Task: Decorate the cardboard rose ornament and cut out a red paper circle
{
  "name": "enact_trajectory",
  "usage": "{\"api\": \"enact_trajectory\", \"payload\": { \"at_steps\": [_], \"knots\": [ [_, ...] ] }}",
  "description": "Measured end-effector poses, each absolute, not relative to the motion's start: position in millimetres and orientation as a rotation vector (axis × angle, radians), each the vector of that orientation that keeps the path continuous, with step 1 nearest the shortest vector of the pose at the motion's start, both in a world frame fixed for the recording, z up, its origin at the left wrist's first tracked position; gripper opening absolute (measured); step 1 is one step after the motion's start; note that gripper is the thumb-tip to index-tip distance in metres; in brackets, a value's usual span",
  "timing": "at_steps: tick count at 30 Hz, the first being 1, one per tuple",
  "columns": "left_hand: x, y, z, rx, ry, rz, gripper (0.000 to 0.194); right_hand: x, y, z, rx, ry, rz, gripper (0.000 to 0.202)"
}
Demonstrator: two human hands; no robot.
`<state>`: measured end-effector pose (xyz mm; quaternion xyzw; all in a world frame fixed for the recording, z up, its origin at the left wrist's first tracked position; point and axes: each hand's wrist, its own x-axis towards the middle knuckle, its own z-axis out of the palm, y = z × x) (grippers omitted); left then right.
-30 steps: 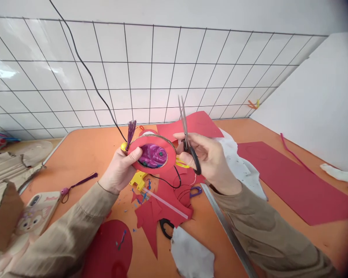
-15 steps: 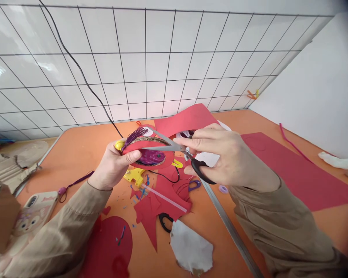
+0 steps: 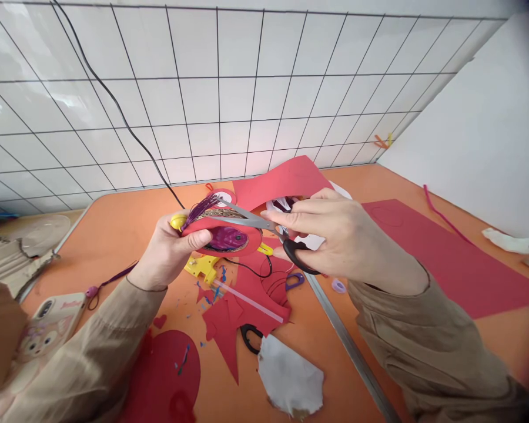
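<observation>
My left hand (image 3: 170, 249) pinches the left side of a round red paper piece (image 3: 252, 242) that has a purple fish shape (image 3: 229, 238) in its middle. A yellow bell (image 3: 178, 221) and a purple tassel (image 3: 200, 210) stick out above the left thumb. My right hand (image 3: 335, 235) is closed on black-handled scissors (image 3: 297, 255). The scissor blades point left and lie along the upper edge of the round piece, slightly parted. Part of the patterned rim shows between the blades.
Below the hands lie a yellow glue gun (image 3: 203, 267), red paper scraps (image 3: 224, 317), a grey-white piece (image 3: 291, 373) and a metal ruler (image 3: 348, 346). A phone (image 3: 53, 323) and cardboard (image 3: 4, 329) are at left, red sheets (image 3: 441, 252) at right.
The scissor blades have closed somewhat, and the lower blade sits higher on the round piece. Both hands have shifted slightly left in the view.
</observation>
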<state>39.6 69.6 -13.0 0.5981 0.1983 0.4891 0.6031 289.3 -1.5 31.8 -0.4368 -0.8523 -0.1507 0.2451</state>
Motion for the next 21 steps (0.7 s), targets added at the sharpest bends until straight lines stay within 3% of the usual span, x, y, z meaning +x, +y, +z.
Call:
{"api": "enact_trajectory", "payload": {
  "at_steps": [21],
  "knots": [
    [39.3, 66.6, -4.5, 1.166, 0.582, 0.942, 0.022, 289.6, -4.1, 33.4, -1.134, -2.385, -0.569, 0.025]
  ]
}}
